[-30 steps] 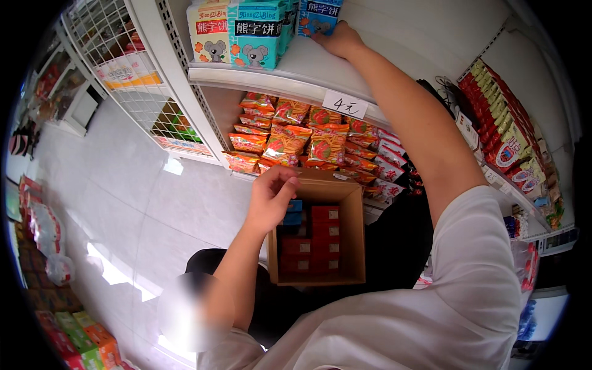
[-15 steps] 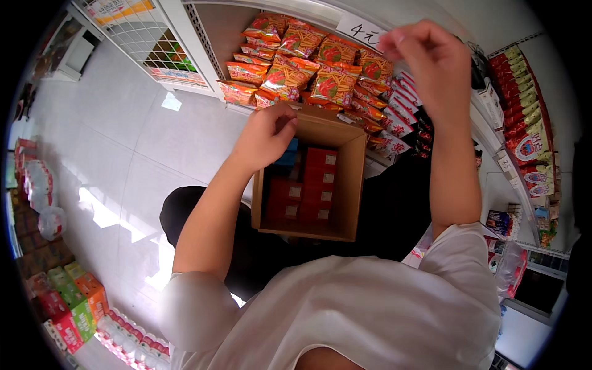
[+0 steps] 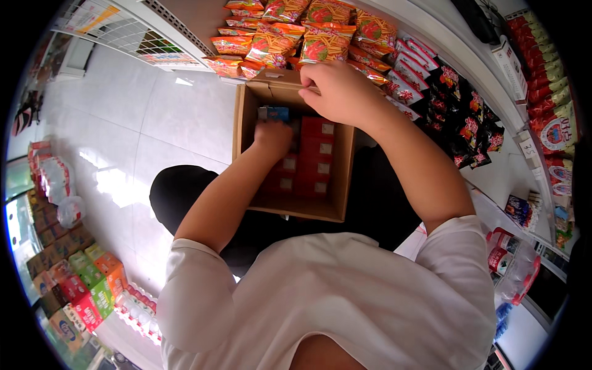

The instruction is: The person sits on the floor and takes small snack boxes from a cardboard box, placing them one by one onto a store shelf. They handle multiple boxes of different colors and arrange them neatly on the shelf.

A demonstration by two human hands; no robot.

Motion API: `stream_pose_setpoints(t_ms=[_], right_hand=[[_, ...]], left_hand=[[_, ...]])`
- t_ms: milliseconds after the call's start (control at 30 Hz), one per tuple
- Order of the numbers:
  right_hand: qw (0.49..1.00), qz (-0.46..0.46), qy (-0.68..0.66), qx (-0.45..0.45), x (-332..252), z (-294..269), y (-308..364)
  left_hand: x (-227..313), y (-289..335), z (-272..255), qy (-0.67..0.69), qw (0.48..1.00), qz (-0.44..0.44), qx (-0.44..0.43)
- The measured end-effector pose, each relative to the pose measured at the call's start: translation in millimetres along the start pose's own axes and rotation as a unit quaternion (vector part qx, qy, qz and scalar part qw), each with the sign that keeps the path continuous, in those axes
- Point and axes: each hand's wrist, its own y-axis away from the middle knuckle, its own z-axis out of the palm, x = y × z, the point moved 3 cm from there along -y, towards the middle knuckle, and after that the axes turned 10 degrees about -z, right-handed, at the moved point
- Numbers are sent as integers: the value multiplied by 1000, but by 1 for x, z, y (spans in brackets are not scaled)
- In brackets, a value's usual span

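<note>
An open cardboard box [image 3: 237,132] rests between my knees, holding several small red boxes [image 3: 316,148] and a blue box [image 3: 274,113] in its far left corner. My left hand [image 3: 273,137] reaches down inside, close beside the blue one. Its fingertips are hidden below the knuckles, so whether they hold anything does not show. At the far rim my right hand [image 3: 339,91] is curled over the cardboard edge, thumb on the near side and fingers beyond it.
Orange snack bags [image 3: 271,46] fill the shelf straight ahead. Black snack packets [image 3: 456,117] lie to their right. Red bags [image 3: 555,126] line another shelf at far right. Stacked drink cartons [image 3: 92,296] and shrink-wrapped bottles [image 3: 137,311] stand at lower left, beside the tiled floor [image 3: 114,148].
My left hand has gone from the box's far rim down inside it. My right hand has come down from the shelf's price card to that rim. The view has shifted slightly.
</note>
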Motion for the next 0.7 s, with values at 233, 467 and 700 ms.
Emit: stream_pose_setpoints(t_ms=[233, 467, 700], right_hand=[[999, -20, 9, 25, 9, -13, 29], [999, -19, 11, 25, 13, -18, 47], [991, 6, 53, -124, 13, -33, 64]], left_hand=[[32, -16, 39, -48, 993, -100, -45], [49, -12, 29, -138, 987, -69, -52], [33, 61, -105, 27, 999, -19, -12]])
